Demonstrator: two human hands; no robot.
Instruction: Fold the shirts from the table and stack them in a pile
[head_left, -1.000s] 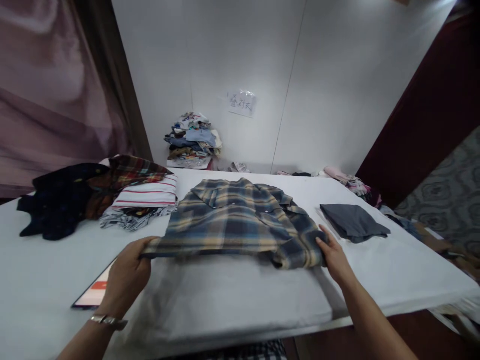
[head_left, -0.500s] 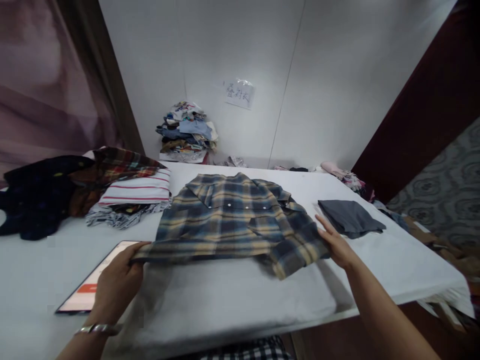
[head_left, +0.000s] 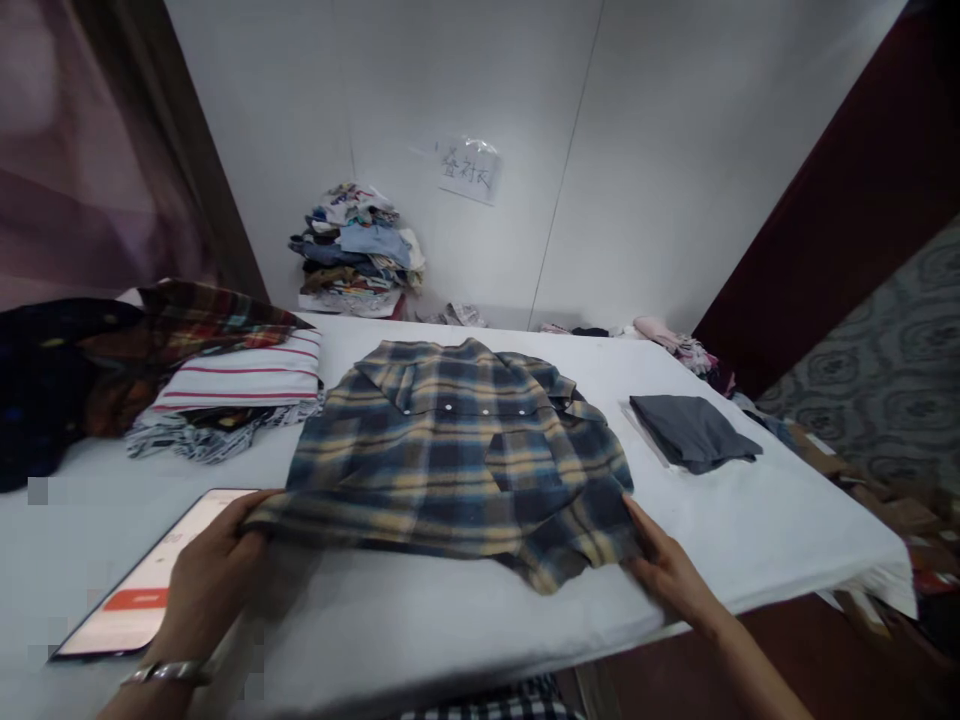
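A blue, yellow and grey plaid shirt (head_left: 442,450) lies spread sideways on the white table (head_left: 420,620), its row of buttons running left to right across it. My left hand (head_left: 225,550) is closed on the shirt's near left corner, beside a lit tablet (head_left: 142,590). At the near right corner, my right hand (head_left: 660,555) grips the shirt's edge between thumb and fingers. Part of the near edge hangs loosely just above the tabletop.
Folded striped clothes (head_left: 240,375) and dark clothes (head_left: 45,390) are piled at the left. A tall clothes stack (head_left: 360,250) stands at the back. On the right lies a folded grey garment (head_left: 694,430), with pink clothes (head_left: 660,335) behind it.
Both hands have moved nearer to me and lower with the shirt's near edge, and the shirt lies flatter. The view has shifted slightly.
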